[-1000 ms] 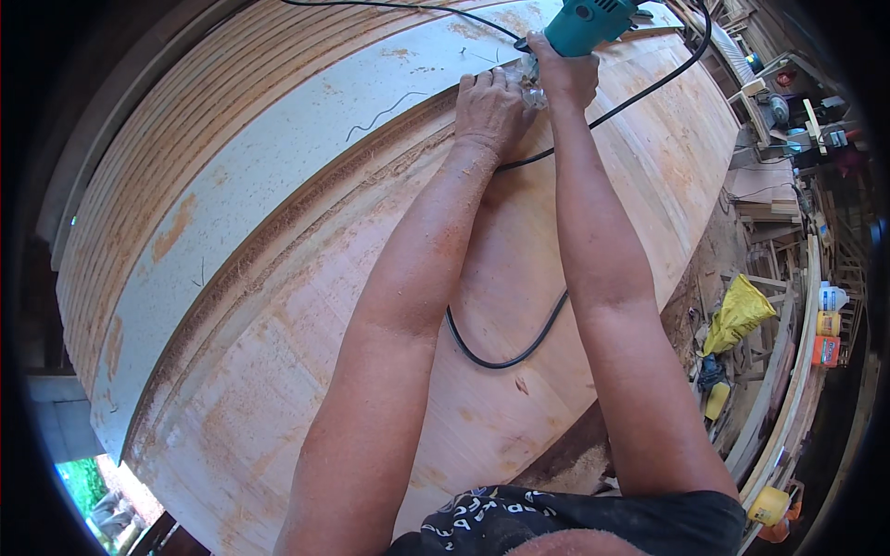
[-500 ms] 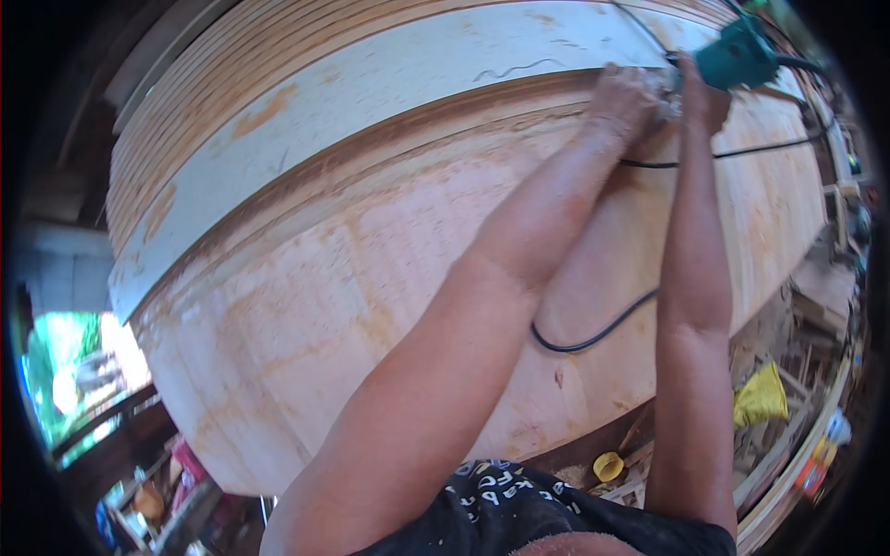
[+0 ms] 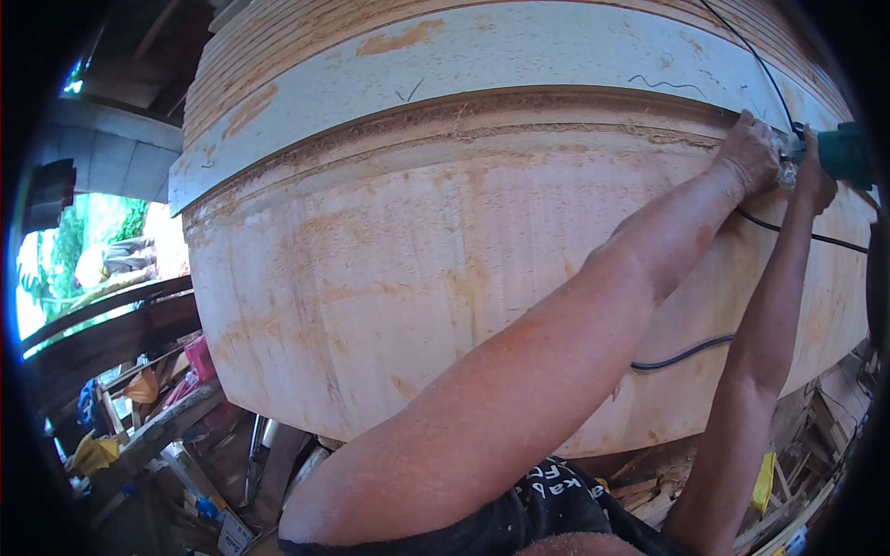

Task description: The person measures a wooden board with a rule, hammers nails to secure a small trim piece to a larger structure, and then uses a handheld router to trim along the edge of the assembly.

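Note:
At the far right of the bench, my left hand (image 3: pixel 753 157) is closed at the front end of a teal corded power tool (image 3: pixel 845 156), beside its shiny metal part. My right hand (image 3: pixel 813 183) wraps the tool just behind that, near the teal housing. Hands partly hide the tool's working end, and its exact kind does not show. It rests along a shavings-strewn wooden edge (image 3: pixel 464 119) between a broad pale wooden panel (image 3: pixel 371 269) and a whitish board (image 3: pixel 528 46). A black cord (image 3: pixel 681 355) lies on the panel under my arms.
Behind the whitish board are stacked wooden layers (image 3: pixel 269 56). Another stretch of black cable (image 3: pixel 756 56) crosses the board at the upper right. Wood offcuts and a yellow bag (image 3: pixel 763 482) lie below on the right; clutter with a pink object (image 3: pixel 199 359) sits at the lower left.
The view has swung left, so the panel, hands and tool all appear farther right and lower in the picture. Both hands keep hold of the tool.

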{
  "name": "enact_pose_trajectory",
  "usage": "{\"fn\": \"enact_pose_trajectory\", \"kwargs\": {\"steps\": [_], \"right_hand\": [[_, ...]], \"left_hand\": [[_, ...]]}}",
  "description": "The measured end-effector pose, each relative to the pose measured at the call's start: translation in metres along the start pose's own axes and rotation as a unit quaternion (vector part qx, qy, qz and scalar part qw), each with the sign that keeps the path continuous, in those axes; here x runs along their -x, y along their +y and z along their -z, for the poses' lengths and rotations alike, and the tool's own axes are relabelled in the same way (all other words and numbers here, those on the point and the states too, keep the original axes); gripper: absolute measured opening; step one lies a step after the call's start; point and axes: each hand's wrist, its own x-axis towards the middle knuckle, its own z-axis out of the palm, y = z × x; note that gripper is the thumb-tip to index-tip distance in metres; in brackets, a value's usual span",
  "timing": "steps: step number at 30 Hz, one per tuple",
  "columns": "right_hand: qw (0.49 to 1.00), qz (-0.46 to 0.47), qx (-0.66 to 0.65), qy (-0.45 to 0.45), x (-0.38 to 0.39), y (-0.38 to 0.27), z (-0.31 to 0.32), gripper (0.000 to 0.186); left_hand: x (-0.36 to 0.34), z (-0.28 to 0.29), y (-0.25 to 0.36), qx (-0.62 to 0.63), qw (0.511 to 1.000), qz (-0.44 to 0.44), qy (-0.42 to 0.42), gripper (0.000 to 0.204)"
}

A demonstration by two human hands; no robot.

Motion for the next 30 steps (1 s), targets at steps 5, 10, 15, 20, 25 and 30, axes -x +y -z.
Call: {"fn": "enact_pose_trajectory", "kwargs": {"steps": [5, 10, 15, 20, 25, 30], "right_hand": [[1.000, 0.020, -0.012, 0.000, -0.011, 0.012, -0.004, 0.082], [1.000, 0.012, -0.024, 0.008, -0.011, 0.009, -0.003, 0.082], [1.000, 0.001, -0.012, 0.009, -0.002, 0.005, 0.004, 0.080], [0.999, -0.022, -0.040, 0.006, 0.009, -0.002, 0.011, 0.075], [0.999, -0.002, -0.042, 0.034, 0.009, -0.004, 0.010, 0.073], [0.998, -0.008, -0.062, 0.000, 0.002, 0.000, 0.011, 0.068]], "left_hand": [[-0.002, 0.003, 0.007, 0.025, 0.999, 0.001, -0.028, 0.036], [-0.005, 0.007, 0.007, 0.022, 0.999, -0.008, -0.036, 0.040], [-0.002, 0.008, 0.009, 0.042, 0.998, -0.010, -0.038, 0.033], [-0.003, 0.006, 0.008, 0.045, 0.999, -0.009, -0.016, 0.037], [-0.006, 0.002, 0.008, 0.013, 1.000, -0.008, -0.021, 0.040], [-0.008, 0.001, 0.009, 0.027, 0.999, -0.021, -0.016, 0.040]]}}
